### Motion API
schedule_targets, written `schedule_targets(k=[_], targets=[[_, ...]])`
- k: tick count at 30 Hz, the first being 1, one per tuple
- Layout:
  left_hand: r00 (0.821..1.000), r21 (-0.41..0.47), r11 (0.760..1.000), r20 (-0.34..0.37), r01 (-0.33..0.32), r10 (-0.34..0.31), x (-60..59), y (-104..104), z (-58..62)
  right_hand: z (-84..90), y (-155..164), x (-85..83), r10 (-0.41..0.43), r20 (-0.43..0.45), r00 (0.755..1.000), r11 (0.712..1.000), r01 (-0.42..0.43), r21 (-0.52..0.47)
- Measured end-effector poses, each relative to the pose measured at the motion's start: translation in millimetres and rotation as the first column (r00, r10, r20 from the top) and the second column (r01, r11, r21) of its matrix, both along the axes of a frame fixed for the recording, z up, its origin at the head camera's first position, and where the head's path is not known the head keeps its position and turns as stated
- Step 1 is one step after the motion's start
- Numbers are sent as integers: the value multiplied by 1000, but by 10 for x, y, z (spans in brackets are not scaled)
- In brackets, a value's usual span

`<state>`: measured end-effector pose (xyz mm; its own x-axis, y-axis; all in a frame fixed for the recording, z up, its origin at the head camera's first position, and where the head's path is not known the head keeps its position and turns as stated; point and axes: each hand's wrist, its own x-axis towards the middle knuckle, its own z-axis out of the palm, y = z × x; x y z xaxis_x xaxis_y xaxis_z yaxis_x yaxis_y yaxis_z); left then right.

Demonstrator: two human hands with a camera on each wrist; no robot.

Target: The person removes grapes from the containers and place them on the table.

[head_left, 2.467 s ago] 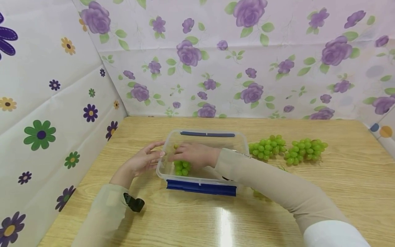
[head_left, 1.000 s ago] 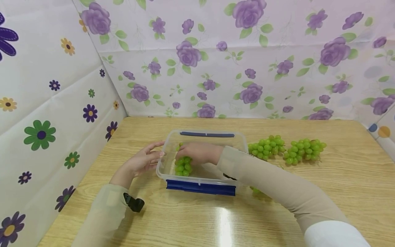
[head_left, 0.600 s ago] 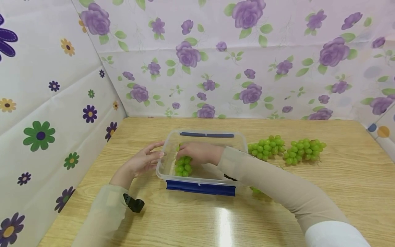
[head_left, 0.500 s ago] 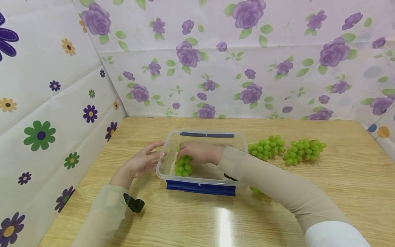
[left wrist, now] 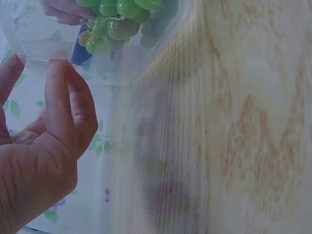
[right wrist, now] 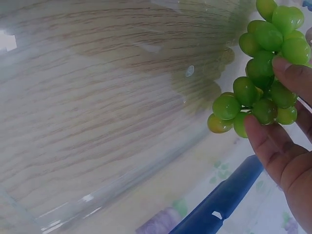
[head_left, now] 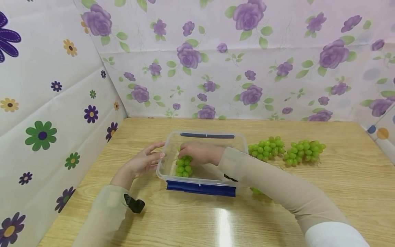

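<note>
Since the earliest frame my right hand (head_left: 199, 153) has drawn back a little toward the far side of the box, and more of the grape bunch (head_left: 183, 166) now shows beneath it; everything else has stayed put.

From the head view I see the wooden table (head_left: 339, 192), then the clear box (head_left: 240, 144) with its blue clip (head_left: 201, 188) on the near side, sitting at the middle. Two more grape bunches (head_left: 287, 149) lie on the table to the right of the box, which neither wrist view shows.

My left hand (head_left: 142, 161) rests against the box's left wall; the left wrist view shows its fingers (left wrist: 66, 105) straight, touching the plastic, with the bunch seen through the wall.

Only the right wrist view shows the grip: my fingers (right wrist: 292, 73) and thumb curl round the bunch (right wrist: 263, 73), holding it inside the box above its clear floor.
</note>
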<state>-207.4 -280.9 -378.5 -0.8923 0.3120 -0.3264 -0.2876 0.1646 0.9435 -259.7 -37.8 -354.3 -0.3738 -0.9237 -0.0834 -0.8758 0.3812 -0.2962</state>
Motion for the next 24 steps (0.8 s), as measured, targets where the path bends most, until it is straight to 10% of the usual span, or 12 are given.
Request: schedule_targets(k=[24], targets=[[1000, 9, 1000, -10, -2, 2, 4, 1, -8, 4, 1, -4, -28, 46, 999, 1000, 29, -8]])
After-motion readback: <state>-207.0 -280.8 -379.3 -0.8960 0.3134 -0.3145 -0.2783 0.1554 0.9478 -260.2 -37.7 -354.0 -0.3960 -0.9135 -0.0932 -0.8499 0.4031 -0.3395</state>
